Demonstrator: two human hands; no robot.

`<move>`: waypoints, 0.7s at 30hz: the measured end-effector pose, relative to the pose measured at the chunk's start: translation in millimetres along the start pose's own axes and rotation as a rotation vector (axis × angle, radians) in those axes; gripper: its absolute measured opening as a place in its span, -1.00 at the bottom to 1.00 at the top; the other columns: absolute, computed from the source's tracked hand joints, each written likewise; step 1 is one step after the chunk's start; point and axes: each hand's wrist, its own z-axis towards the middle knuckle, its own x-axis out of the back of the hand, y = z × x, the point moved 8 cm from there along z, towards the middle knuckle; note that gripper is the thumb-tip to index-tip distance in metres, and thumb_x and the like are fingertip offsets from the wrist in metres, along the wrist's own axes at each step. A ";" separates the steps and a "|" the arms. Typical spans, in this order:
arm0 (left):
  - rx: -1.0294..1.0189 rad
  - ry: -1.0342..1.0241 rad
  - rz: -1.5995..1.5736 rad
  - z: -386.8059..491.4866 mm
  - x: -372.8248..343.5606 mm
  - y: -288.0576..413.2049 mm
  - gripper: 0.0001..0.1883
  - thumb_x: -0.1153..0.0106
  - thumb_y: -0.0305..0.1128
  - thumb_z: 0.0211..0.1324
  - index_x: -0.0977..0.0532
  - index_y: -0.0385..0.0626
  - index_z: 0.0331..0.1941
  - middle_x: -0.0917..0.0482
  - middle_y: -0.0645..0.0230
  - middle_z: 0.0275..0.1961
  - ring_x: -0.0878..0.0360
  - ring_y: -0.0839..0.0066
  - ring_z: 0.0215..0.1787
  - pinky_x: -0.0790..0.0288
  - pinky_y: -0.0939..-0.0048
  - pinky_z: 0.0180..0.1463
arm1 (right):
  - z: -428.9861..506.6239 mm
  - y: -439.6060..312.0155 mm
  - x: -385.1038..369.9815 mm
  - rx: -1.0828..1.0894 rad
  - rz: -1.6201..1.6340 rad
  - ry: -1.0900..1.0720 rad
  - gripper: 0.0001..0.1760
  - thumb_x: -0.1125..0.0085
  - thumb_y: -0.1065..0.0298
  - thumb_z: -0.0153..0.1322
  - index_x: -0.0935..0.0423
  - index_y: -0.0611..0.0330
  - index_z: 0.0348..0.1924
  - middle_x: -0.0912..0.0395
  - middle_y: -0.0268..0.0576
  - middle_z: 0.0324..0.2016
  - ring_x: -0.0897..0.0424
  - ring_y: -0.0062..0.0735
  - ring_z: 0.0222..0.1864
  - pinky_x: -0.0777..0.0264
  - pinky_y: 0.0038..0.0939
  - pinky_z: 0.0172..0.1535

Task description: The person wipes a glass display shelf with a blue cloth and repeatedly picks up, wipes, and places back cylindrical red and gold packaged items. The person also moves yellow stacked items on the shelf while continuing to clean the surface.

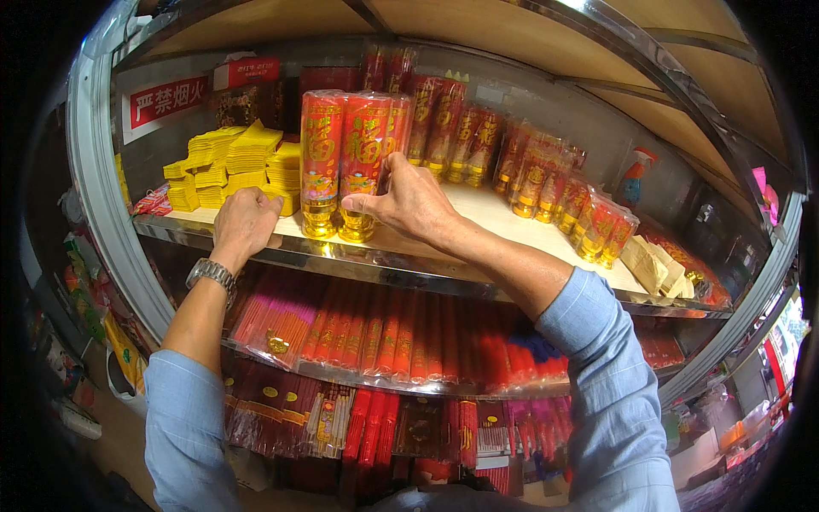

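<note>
A clear-wrapped pack of tall red candles (321, 150) with gold bases stands upright near the shelf's front edge. Its sides bear gold and coloured characters. My right hand (409, 198) is closed around the pack's right side, the thumb across the front and the fingers partly hidden behind. Just left of the pack is my left hand (246, 221), fingers curled down at the shelf's front edge, against or very near stacks of yellow paper (253, 153). Its fingertips are hidden, so I cannot tell whether it holds any paper.
More wrapped red candles (470, 141) stand along the shelf (492, 214), beside brown paper packets (649, 265) and a spray bottle (633, 176). A metal rim (384, 269) edges the shelf. Red incense packs (390, 333) fill the tier below. A sign (165, 105) hangs at left.
</note>
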 end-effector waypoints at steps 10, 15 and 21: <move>-0.017 0.020 -0.024 1.2 -0.2 -1.6 -0.54 -0.21 0.00 0.27 -0.58 -0.25 -0.41 -0.69 0.04 -0.45 -0.76 0.13 -0.35 -0.54 0.17 -0.14 | -29.7 20.6 32.7 -0.102 0.071 0.010 -0.13 -0.58 -0.08 0.25 -0.50 0.58 0.08 -0.72 0.26 -0.18 -0.75 0.01 -0.10 -0.61 -0.16 0.06; -0.088 0.095 0.057 -0.5 3.2 1.6 -0.51 -0.20 0.05 0.24 -0.62 -0.27 -0.38 -0.70 -0.02 -0.41 -0.75 0.05 -0.27 -0.54 0.13 -0.09 | -56.4 65.3 65.8 -0.308 0.088 -0.037 -0.16 -0.57 -0.05 0.25 -0.52 0.57 0.08 -0.72 0.28 -0.11 -0.76 -0.01 -0.07 -0.63 -0.18 0.10; -0.017 0.026 0.026 -1.2 -0.2 2.1 -0.55 -0.22 0.04 0.21 -0.66 -0.21 -0.33 -0.75 -0.08 -0.30 -0.75 -0.02 -0.13 -0.55 0.08 0.01 | -69.0 114.9 108.8 -0.330 0.047 0.076 -0.35 -0.49 0.09 0.41 -0.52 0.53 0.07 -0.73 0.22 -0.12 -0.75 -0.13 -0.11 -0.63 -0.18 0.03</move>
